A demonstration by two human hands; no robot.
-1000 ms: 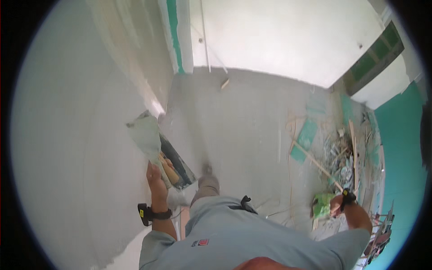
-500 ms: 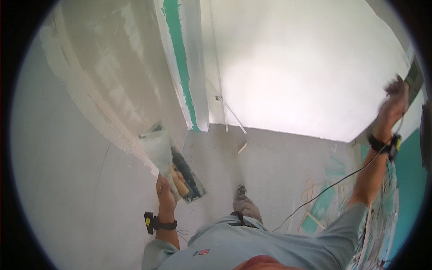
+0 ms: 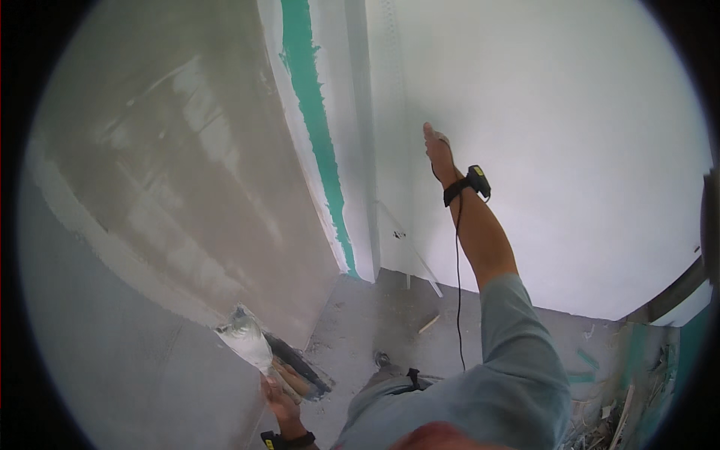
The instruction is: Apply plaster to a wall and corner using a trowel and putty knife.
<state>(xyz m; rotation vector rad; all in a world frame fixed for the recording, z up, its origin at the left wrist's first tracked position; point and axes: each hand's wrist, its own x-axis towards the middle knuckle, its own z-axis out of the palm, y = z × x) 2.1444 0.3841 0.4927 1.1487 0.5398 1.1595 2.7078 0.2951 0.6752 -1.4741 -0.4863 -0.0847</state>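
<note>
Debris litters the floor's right edge. The left hand clamps 2 plaster trowels low beside the grey wall; the right hand, fingers straight, touches the white wall.

Grey, freshly skimmed wall on the left, with paler streaks and a light band along the lower edge. Bare green strip of drywall running down the corner, beside a bright white wall under strong light. Dusty grey concrete floor below, with scraps and a pile of debris at lower right.
</note>
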